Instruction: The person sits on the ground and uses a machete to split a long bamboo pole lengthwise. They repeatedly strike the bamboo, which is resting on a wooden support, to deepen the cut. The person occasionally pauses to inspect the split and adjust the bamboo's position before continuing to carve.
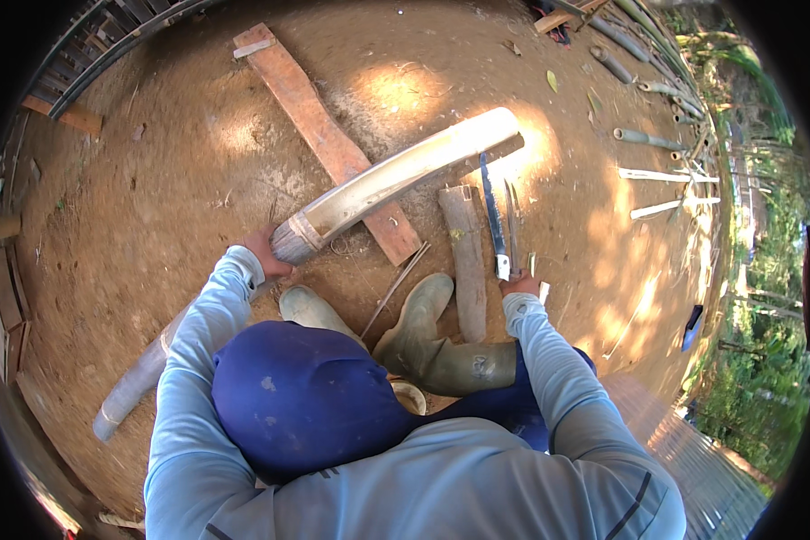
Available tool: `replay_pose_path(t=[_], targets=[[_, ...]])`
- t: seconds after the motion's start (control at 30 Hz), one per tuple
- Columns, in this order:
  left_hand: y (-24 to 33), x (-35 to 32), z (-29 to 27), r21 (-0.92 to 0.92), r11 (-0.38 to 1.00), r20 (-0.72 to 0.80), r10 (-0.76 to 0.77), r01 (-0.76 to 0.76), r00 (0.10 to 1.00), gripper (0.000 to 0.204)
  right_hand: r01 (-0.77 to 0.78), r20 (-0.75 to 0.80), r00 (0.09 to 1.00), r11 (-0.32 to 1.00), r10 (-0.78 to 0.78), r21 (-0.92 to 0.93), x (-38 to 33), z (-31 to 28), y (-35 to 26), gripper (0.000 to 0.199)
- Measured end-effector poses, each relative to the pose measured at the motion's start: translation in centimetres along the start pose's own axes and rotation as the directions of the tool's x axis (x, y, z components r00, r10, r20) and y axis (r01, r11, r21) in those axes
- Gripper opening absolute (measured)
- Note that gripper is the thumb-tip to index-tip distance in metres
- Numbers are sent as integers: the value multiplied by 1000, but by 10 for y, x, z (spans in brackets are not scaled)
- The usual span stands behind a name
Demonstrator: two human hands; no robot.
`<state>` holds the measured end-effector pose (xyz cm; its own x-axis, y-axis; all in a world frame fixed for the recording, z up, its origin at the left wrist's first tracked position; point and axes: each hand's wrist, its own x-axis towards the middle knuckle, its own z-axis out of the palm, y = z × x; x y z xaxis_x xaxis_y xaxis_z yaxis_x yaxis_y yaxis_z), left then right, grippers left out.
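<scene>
Gripping a split bamboo pole (396,175) near its cut end, the left hand (265,252) steadies it across a plank (319,135), long axis running up-right, while the right hand (520,284), nearer its far end, clasps a long knife (492,216) pointing away.

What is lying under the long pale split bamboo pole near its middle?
The long pale split bamboo pole crosses over a reddish flat wooden plank lying on the bare brown dirt ground. The plank shows on both sides; the strip directly beneath the pole is hidden.
</scene>
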<state>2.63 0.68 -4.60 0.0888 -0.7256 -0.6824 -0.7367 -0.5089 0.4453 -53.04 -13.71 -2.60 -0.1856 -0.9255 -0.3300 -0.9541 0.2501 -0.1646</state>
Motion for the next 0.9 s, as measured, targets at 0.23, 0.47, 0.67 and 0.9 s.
replay_pose_path(t=[0.23, 0.47, 0.67, 0.9], targets=[[-33, 21, -5, -206, 972, 27, 123, -115, 992, 99, 91, 17, 995, 983, -95, 159, -58, 66, -39, 72], [-52, 28, -1, -268, 957, -16, 111, -111, 994, 100, 128, 167, 973, 971, -163, 202, -55, 98, -41, 102], [-46, 18, 4, -186, 974, -98, 110, -127, 989, 96, -159, 342, 940, 888, 2, 432, -63, 72, -72, 101], [-39, 7, -1, -223, 967, -99, 101, -121, 990, 92, 765, -108, 642, 644, -759, 16, -33, 39, -140, 79]])
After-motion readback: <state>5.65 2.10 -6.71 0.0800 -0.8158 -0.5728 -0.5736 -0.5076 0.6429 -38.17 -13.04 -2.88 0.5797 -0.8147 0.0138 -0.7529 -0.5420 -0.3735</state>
